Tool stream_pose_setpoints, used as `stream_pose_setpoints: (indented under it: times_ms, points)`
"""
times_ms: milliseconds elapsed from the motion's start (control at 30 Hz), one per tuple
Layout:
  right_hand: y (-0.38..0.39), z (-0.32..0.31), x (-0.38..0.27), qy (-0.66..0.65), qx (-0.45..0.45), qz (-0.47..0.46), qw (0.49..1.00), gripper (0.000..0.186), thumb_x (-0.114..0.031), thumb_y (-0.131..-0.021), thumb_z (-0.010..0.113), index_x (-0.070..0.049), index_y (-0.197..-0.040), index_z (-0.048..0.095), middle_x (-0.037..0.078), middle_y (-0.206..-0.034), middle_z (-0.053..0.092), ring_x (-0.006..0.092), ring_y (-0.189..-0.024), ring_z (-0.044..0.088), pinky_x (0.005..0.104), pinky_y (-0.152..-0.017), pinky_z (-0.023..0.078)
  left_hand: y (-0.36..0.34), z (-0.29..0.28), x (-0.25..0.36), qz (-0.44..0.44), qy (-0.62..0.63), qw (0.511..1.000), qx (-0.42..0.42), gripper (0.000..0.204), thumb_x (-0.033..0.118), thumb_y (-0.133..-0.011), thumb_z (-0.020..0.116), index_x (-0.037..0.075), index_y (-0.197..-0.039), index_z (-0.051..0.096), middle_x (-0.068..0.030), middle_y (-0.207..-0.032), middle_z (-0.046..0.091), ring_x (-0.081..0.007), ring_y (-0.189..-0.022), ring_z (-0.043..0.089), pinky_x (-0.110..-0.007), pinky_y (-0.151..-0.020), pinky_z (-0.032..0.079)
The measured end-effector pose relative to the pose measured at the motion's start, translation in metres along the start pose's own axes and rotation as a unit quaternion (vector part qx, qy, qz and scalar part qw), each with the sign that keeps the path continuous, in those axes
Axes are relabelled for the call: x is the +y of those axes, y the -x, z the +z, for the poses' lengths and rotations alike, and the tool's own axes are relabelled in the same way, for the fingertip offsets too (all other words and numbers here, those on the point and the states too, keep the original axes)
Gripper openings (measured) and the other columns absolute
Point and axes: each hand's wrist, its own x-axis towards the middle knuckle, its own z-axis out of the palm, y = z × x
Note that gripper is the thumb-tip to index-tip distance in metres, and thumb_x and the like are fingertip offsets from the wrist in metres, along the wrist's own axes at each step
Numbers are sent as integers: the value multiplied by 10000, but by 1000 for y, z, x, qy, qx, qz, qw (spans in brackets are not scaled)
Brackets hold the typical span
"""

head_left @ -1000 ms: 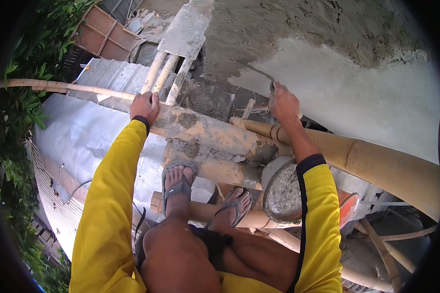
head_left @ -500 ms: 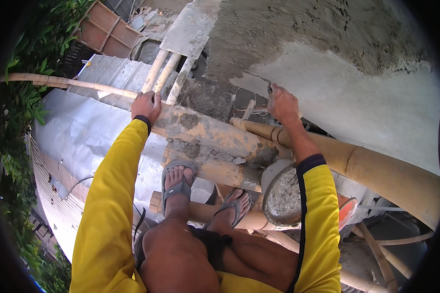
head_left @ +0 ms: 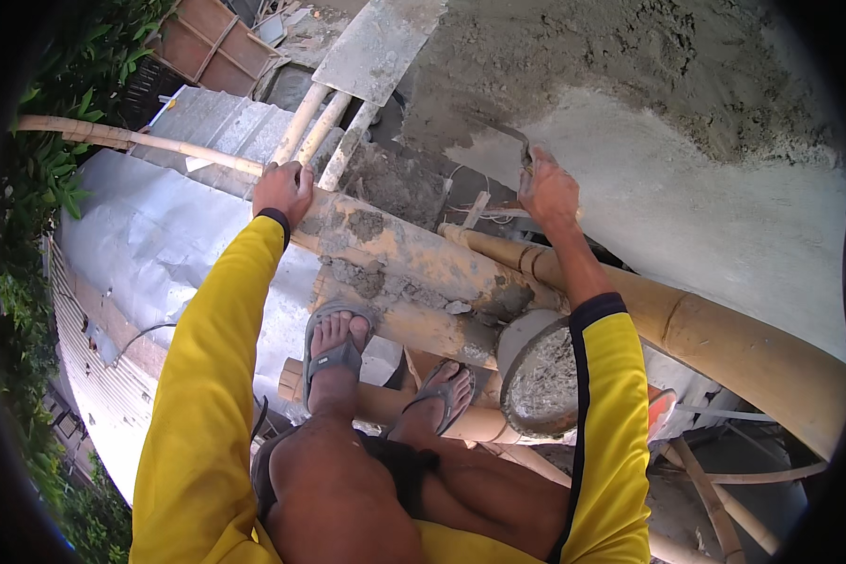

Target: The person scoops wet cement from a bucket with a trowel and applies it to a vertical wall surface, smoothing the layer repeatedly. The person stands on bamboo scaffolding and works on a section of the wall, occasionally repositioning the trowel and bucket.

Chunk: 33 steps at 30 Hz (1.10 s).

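The right hand (head_left: pixel 550 193) clasps a trowel (head_left: pixel 524 147) at the wall (head_left: pixel 649 188); the left hand (head_left: pixel 284 191) rests on bamboo (head_left: pixel 418 246), its grip unclear.

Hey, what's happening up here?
A person in yellow sleeves has a trowel-like tool in the right hand, held up at a wall that is rough and dark above, smoother and paler below. The left hand rests on the mortar-spattered bamboo. A bucket of grey mix stands near the right forearm.
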Motion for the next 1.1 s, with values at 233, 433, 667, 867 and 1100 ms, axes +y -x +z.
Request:
stream_pose_setpoints:
  times_ms: [233,433,667,867,1100]
  points:
    - [13,-7,21,-25,0,-20,999,505,-289,-951,642,-66,-1396,557,159,-1207,694,360,-1054,689,458,-920,547,0,-2,2,0,-5,1000,-5,446,410,-1020,470,42,-934,707,-246,-950,709,-428,-980,655,-534,-879,528]
    - [8,11,14,44,-65,7,997,516,-199,-923,633,-102,-1420,534,157,-1142,693,356,-1048,701,457,-915,557,1,-5,5,-7,-13,1000,-17,437,402,-1019,470,42,-944,706,-243,-955,716,-425,-996,649,-535,-882,522]
    - [-3,10,3,77,-66,6,995,461,-161,-950,560,-94,-1406,542,155,-1157,681,343,-1042,704,442,-917,561,0,-1,0,6,-15,1000,0,452,410,-1022,458,40,-946,705,-236,-950,717,-417,-1016,645,-536,-887,520]
    - [-11,2,-6,86,-90,4,992,419,-183,-963,559,-101,-1375,560,169,-1214,660,345,-1044,704,434,-928,561,2,-4,3,3,-8,1000,-5,460,411,-1020,453,35,-943,707,-233,-953,713,-413,-1029,640,-538,-894,518]
    - [-5,-9,-6,8,-88,35,995,533,-292,-939,634,-67,-1415,548,179,-1277,676,377,-1118,675,463,-976,536,2,-7,3,8,-2,1000,-8,467,410,-1024,442,37,-941,711,-242,-954,706,-408,-1029,641,-534,-897,520]
